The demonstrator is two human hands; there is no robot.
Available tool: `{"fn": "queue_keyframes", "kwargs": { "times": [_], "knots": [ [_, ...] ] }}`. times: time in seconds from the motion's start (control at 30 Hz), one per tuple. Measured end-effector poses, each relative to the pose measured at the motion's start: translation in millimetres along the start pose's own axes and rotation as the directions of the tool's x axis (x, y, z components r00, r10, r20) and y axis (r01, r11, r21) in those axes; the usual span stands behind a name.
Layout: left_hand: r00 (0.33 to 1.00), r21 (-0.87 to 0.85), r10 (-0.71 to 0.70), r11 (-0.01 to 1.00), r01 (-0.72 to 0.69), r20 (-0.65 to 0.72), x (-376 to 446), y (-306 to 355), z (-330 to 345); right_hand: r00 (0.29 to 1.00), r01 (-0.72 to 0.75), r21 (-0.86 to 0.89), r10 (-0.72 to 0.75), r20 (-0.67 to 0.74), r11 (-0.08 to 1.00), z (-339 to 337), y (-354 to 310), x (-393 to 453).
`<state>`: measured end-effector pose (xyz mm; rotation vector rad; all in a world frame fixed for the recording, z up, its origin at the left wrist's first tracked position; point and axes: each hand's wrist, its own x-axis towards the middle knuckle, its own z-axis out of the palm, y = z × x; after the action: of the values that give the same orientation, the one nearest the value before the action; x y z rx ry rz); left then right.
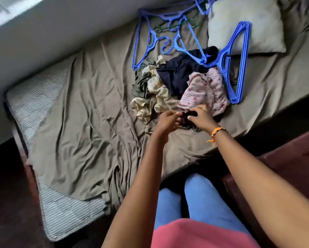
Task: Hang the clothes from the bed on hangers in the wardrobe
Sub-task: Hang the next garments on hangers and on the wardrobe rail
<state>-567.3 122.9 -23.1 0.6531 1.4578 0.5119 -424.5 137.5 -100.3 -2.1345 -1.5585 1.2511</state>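
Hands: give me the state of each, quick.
Left hand: grip closed, pinching the dark garment.
Right hand: fingers curled onto the same garment, gripping it.

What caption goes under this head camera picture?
Both hands, left hand and right hand, grip a dark garment beside blue hangers.

Both hands, left hand and right hand, are gripping a dark garment beside the clothes pile on the bed.
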Motion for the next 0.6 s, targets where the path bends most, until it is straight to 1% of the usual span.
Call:
{"fn": "queue_keyframes", "kwargs": {
  "times": [0.13, 0.2, 0.27, 0.33, 0.4, 0.43, 0.47, 0.53, 0.57, 0.6],
  "knots": [
    [0.995, 0.037, -0.086, 0.995, 0.088, -0.049, 47, -1, -7, 0.969, -0.034, -0.202, 0.081, 0.233, 0.979, 5, 19, 51],
    [0.989, 0.02, -0.136, 0.99, 0.137, -0.062, 65, -3, -5, 0.961, -0.027, -0.26, 0.097, 0.259, 0.965, 4, 27, 72],
    [0.984, 0.012, -0.166, 0.986, 0.167, -0.064, 78, -3, -1, 0.975, -0.032, -0.252, 0.086, 0.205, 0.967, -1, 30, 87],
    [0.985, -0.012, -0.166, 0.986, 0.166, -0.053, 87, 1, 6, 0.997, -0.034, -0.117, 0.041, 0.059, 0.993, -13, 27, 95],
    [0.986, -0.039, -0.161, 0.986, 0.16, -0.039, 94, 7, 16, 0.991, -0.055, 0.134, 0.071, -0.112, 0.989, -37, 15, 95],
    [0.986, -0.054, -0.163, 0.985, 0.161, -0.029, 97, 12, 21, 0.981, -0.066, 0.267, 0.111, -0.158, 0.961, -50, 9, 93],
    [0.985, -0.078, -0.172, 0.982, 0.17, -0.012, 97, 19, 27, 0.975, -0.076, 0.396, 0.151, -0.162, 0.915, -61, 5, 91],
    [0.976, -0.106, -0.211, 0.971, 0.215, 0.048, 95, 36, 36, 0.974, -0.062, 0.587, 0.178, -0.142, 0.807, -84, -8, 82],
    [0.968, -0.087, -0.239, 0.965, 0.245, 0.077, 94, 44, 40, 0.977, -0.032, 0.678, 0.167, -0.135, 0.735, -95, -16, 75],
    [0.954, -0.084, -0.28, 0.954, 0.289, 0.107, 94, 52, 43, 0.981, 0.001, 0.772, 0.148, -0.123, 0.635, -108, -24, 69]
  ]
}}
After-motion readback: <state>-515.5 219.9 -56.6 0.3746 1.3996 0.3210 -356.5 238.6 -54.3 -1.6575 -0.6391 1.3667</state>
